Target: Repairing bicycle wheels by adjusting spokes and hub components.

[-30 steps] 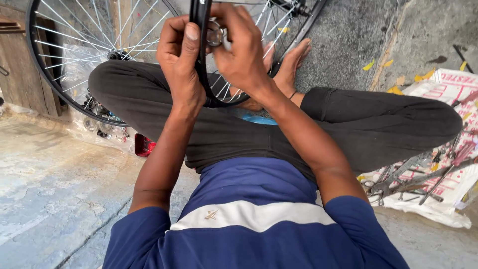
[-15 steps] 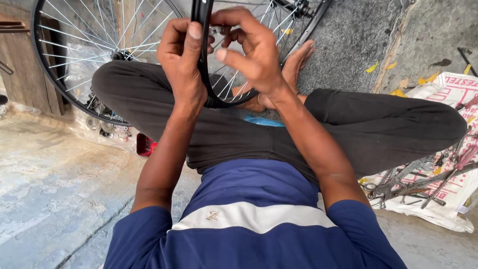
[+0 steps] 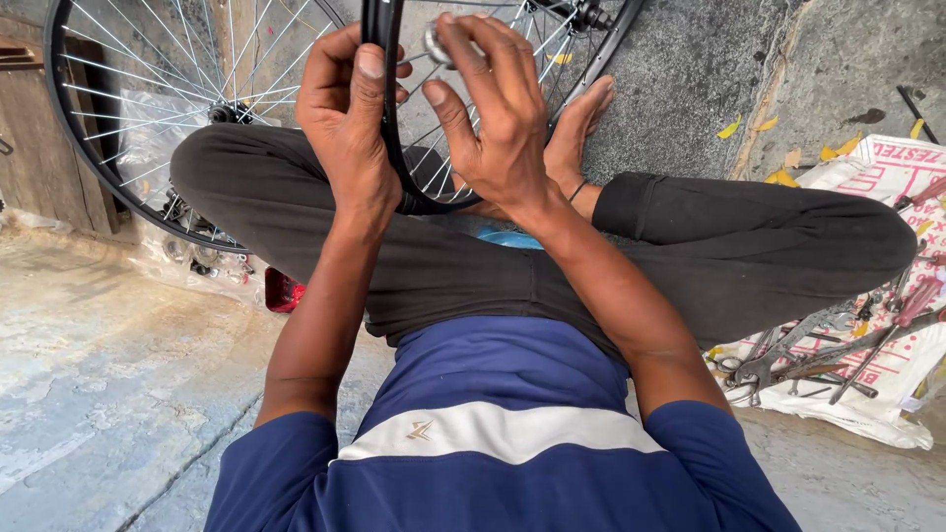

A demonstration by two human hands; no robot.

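Left hand (image 3: 345, 128) fingers closed round black rim (image 3: 379, 39) at 12 o'clock above lap, right hand (image 3: 498, 118) fingers pinching metal hub (image 3: 439, 44) just beside it; second wheel (image 3: 128, 108) at 10 o'clock, tools (image 3: 828, 345) at 3 o'clock.

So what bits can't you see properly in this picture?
- Head view: the black rim in the left hand is cut off by the top edge.
- The small metal part at the right hand is mostly hidden by the fingers, so its kind is unclear.
- The tools on the printed sack overlap and look too small to name.
- The blue thing on the lap is mostly hidden by the arms.
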